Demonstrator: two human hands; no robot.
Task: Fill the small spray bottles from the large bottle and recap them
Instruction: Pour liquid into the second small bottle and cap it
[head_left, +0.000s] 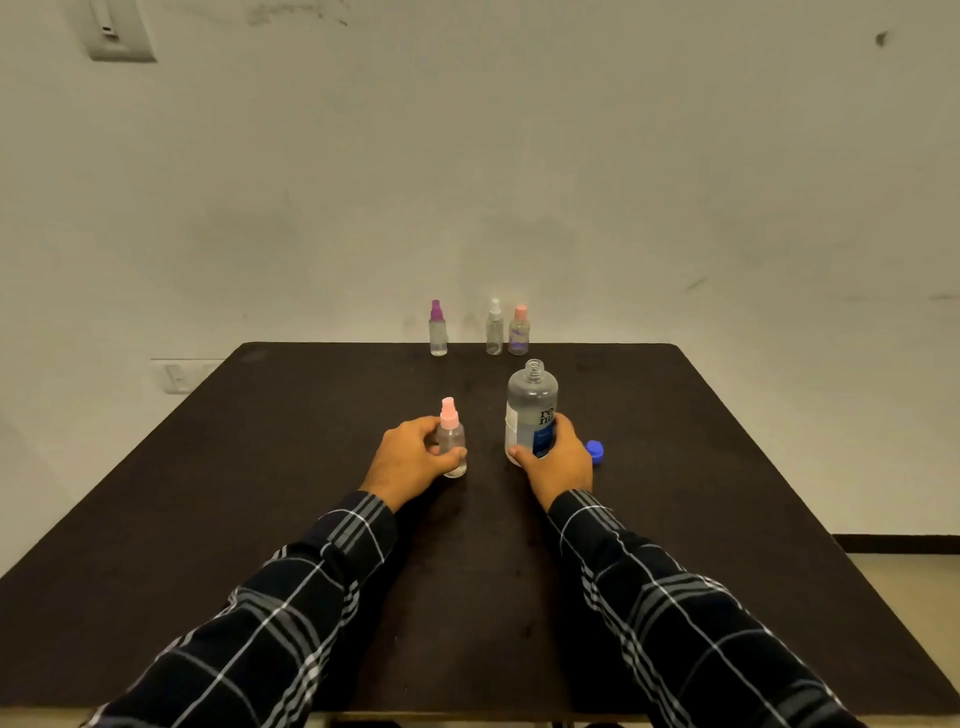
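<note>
A dark table (260, 493) set against a pale, scuffed wall (519, 156)

The table is dark brown with a matte top and rounded far corners, its far edge close to the wall; the wall is off-white, evenly and dimly lit, with faint grey patches across its middle; a white switch plate (120, 31) sits high on the left, tilted by the wide lens; a second white plate (179, 376) is low on the left, just beside the table's far-left corner; a dark smudge (296, 13) runs along the top and a small dark spot (881, 37) marks the upper right; at the right, a dark skirting strip (898, 543) runs above a pale beige floor (914, 587).
</note>
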